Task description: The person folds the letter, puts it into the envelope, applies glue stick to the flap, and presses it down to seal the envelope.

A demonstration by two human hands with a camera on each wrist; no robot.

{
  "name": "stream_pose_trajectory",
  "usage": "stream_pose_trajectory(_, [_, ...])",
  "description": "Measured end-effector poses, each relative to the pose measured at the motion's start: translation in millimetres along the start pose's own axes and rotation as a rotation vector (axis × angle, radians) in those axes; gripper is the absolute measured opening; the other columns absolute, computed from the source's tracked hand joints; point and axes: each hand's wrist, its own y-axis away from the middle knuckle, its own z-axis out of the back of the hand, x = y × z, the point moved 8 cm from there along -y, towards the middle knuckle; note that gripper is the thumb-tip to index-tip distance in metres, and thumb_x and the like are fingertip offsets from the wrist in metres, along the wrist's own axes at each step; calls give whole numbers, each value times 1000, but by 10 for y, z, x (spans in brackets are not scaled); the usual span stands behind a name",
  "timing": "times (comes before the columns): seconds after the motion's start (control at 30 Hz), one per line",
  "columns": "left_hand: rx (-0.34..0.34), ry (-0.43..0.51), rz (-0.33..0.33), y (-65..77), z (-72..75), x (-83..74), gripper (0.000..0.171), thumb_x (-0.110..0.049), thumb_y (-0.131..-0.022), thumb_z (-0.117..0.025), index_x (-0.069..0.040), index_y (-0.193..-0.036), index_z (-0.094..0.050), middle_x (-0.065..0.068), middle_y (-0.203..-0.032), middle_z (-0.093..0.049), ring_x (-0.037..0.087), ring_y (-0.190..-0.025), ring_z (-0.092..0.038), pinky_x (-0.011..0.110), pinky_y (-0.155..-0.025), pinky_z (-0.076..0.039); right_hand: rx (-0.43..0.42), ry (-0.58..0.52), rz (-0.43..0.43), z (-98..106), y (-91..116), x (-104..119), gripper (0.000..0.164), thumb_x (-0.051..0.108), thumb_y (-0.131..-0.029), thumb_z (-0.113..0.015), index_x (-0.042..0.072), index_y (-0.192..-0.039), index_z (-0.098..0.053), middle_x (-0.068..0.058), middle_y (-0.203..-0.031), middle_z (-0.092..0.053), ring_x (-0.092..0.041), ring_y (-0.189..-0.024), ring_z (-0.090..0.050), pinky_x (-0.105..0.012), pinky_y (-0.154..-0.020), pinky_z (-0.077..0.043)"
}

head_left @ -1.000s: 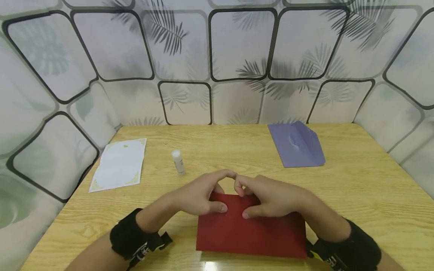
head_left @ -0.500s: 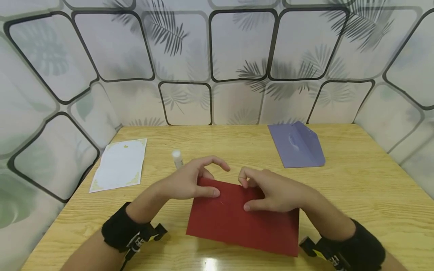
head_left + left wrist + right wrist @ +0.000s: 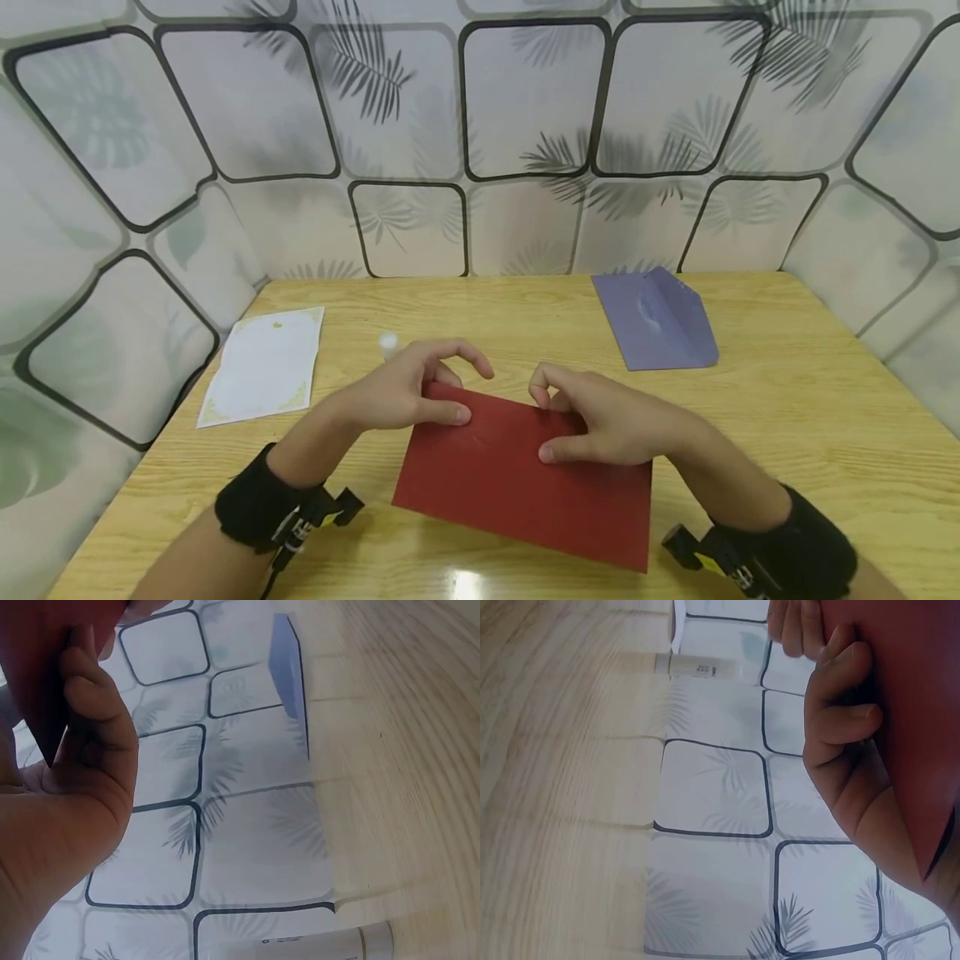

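A red envelope [image 3: 517,492] is held tilted above the table in front of me, its left end higher in the head view. My left hand [image 3: 397,387] grips its upper left edge, thumb on the face and fingers behind. Along the same edge, my right hand [image 3: 611,421] pinches the envelope between thumb and curled fingers. In the left wrist view, the left hand's fingers [image 3: 97,712] lie against the back of the red envelope [image 3: 34,675]. The right wrist view shows the right fingers [image 3: 844,727] behind the envelope [image 3: 922,712].
A white sheet with gold corner patterns [image 3: 262,367] lies at the left. Just beyond my left hand stands a white tube with a cap [image 3: 388,343], mostly hidden in the head view. A purple envelope [image 3: 652,325] with its flap raised lies at the back right.
The red envelope has shifted left and tilted, its left end rising. My left hand has moved left and away along the edge, apart from the right hand, and now partly hides the white tube.
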Motion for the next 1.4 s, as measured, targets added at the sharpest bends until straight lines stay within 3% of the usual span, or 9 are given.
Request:
stream_pose_trajectory(0.23, [-2,95,6,32,92,-31,36,8,-89,-64,8,-120,-46,11,-70,-66,13,-56,-63,26,-54,-53,-30,-14,55,103,53,1,39,16,-91,-73,10,-101,-36,10,-65,-40,-3,-59,-43,-23,-60,-40])
stream_pose_trajectory(0.6, [21,105,8,86,147,-93,34,8,-90,-63,8,-118,-45,6,-73,-67,14,-58,-63,27,-55,-52,15,-123,115,157,102,62,37,12,-93,-71,7,-104,-36,6,-70,-50,-4,-61,-49,-23,-55,-42])
stream_pose_trajectory(0.73, [23,95,14,117,194,-107,34,8,-90,-63,6,-119,-45,5,-73,-67,14,-60,-63,27,-56,-53,-21,-145,155,226,127,63,35,6,-93,-70,6,-104,-36,4,-65,-46,-3,-58,-45,-25,-50,-39])
stream_pose_trajectory(0.97, [41,128,-14,163,279,-138,32,6,-92,-62,0,-119,-46,3,-74,-67,13,-63,-64,28,-56,-53,-72,-293,215,377,180,82,35,-7,-92,-64,1,-106,-33,-14,-60,-40,-11,-52,-44,-31,-44,-39])
stream_pose_trajectory(1.1, [45,145,1,204,339,-148,33,5,-92,-62,-6,-119,-47,2,-73,-66,13,-63,-65,27,-57,-54,-127,-326,239,468,220,82,36,-12,-90,-62,1,-104,-31,-13,-59,-40,-14,-50,-44,-32,-42,-39])
stream_pose_trajectory(1.23, [97,25,53,218,291,-133,35,4,-93,-62,-3,-123,-46,2,-66,-55,9,-55,-52,22,-55,-47,-147,-307,283,479,226,120,38,-16,-88,-62,2,-103,-32,-11,-58,-36,-17,-48,-39,-33,-40,-35])
stream_pose_trajectory(1.33, [170,-114,106,212,186,-91,36,1,-95,-62,-1,-127,-45,3,-70,-58,10,-58,-50,24,-59,-45,-132,-305,294,444,211,136,39,-17,-87,-63,3,-104,-34,-9,-57,-33,-17,-48,-35,-33,-39,-32])
stream_pose_trajectory(1.4, [202,-178,142,198,110,-58,37,-1,-95,-62,-3,-128,-46,4,-77,-65,12,-63,-56,26,-63,-48,-108,-322,272,404,193,122,38,-15,-88,-63,5,-105,-35,-9,-57,-34,-17,-48,-35,-32,-40,-32])
